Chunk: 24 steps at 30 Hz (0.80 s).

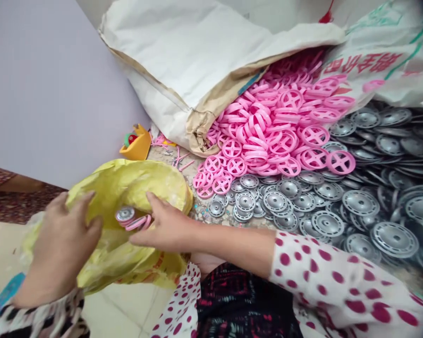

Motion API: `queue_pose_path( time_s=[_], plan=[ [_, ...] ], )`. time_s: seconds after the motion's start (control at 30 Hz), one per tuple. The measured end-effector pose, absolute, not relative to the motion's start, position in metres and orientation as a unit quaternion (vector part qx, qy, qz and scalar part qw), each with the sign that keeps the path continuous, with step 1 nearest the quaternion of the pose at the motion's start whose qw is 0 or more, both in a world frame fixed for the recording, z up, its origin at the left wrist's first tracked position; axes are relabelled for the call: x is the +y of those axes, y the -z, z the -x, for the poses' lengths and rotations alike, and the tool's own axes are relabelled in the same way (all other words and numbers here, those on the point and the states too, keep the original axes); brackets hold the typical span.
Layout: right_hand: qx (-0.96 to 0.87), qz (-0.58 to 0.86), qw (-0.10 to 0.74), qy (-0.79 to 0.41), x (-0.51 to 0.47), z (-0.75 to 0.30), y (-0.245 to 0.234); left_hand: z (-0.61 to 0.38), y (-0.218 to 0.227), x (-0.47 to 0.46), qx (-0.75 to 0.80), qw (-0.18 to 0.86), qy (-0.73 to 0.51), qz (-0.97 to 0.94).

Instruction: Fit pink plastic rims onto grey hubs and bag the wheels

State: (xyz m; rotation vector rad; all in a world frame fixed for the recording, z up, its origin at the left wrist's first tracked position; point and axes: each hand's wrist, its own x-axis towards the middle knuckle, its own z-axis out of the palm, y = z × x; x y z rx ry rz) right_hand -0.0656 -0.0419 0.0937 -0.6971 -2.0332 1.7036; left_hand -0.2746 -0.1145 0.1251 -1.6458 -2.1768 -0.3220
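My right hand [165, 225] pinches a small stack of pink wheels capped with a silver disc [132, 218] and holds it over the mouth of a yellow plastic bag [134, 183]. My left hand [61, 241] lies on the bag's left side, fingers curled into the plastic. A heap of pink spoked wheels [275, 126] spills from a white sack [197, 61] at the upper middle. Several silver hubcap discs [338, 206] cover the floor to the right.
A yellow toy piece [137, 143] lies by the pale wall [45, 84] at the left. A printed sack [384, 51] lies at the top right. Loose pink sprue bits [178, 157] lie on the floor near the white sack. My polka-dot sleeve [338, 281] crosses the lower right.
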Motion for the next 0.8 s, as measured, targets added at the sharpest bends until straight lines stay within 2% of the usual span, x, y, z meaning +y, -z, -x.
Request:
queue_pose_path(
  time_s=[0.07,0.17,0.2,0.3,0.43,0.63,0.8],
  plan=[
    [-0.762,0.197,0.188,-0.587,-0.053,0.042,-0.081,0.261,-0.106,-0.111,-0.774,0.168,0.111,0.6],
    [-0.771,0.197,0.066,-0.602,-0.068,-0.003,-0.06,0.228,-0.076,-0.101,-0.728,0.062,0.165,0.662],
    [-0.774,0.218,0.053,-0.592,-0.072,-0.018,-0.054,0.216,-0.066,-0.097,-0.705,0.032,0.183,0.684],
    [-0.761,0.309,0.08,-0.564,-0.084,-0.057,-0.037,0.187,-0.044,-0.088,-0.647,-0.028,0.165,0.744],
    [-0.71,0.399,0.126,-0.567,-0.096,-0.091,-0.017,0.16,-0.022,-0.079,-0.62,-0.05,0.133,0.771],
    [-0.729,0.414,0.135,-0.529,-0.102,-0.113,-0.01,0.122,0.01,-0.054,-0.626,-0.06,0.1,0.771],
    [-0.755,0.435,0.153,-0.466,-0.093,-0.128,-0.009,0.108,0.019,-0.037,-0.663,-0.075,0.096,0.738]
  ],
)
